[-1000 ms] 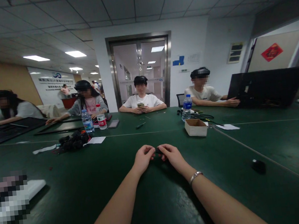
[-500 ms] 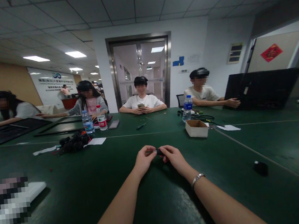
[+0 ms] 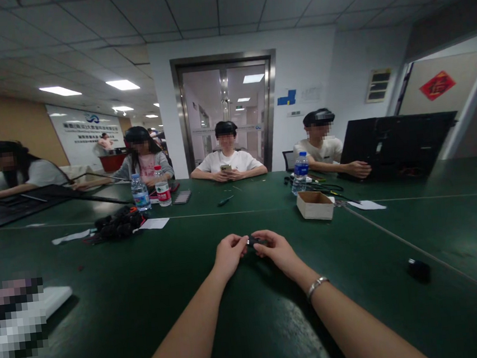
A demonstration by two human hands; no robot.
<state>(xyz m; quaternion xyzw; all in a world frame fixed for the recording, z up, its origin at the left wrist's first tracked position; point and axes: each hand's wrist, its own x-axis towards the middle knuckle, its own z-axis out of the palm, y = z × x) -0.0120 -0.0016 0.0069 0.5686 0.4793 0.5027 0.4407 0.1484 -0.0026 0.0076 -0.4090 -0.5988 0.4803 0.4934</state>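
A small black piece with a shiny metal-looking bit (image 3: pixel 250 241) is pinched between my two hands, above the green table (image 3: pixel 180 274). My left hand (image 3: pixel 229 254) grips its left end with thumb and fingertips. On its other side, the thumb and fingers of my right hand (image 3: pixel 276 248) close round the black part. My fingers cover much of the piece, and its exact kind is too small to make out. A metal bracelet (image 3: pixel 317 288) circles my right wrist.
Beyond my hands lie a screwdriver (image 3: pixel 225 200), an open cardboard box (image 3: pixel 315 205) and a water bottle (image 3: pixel 300 174). A black cable bundle (image 3: pixel 118 223) is at left, a small black object (image 3: pixel 419 270) at right. Co-workers sit opposite; one holds a large black screen (image 3: pixel 399 146).
The shiny bit of the black piece now shows between my fingertips; my hands have barely shifted. Across the table, the large screen has moved left, and a dark frame at the left has been lifted.
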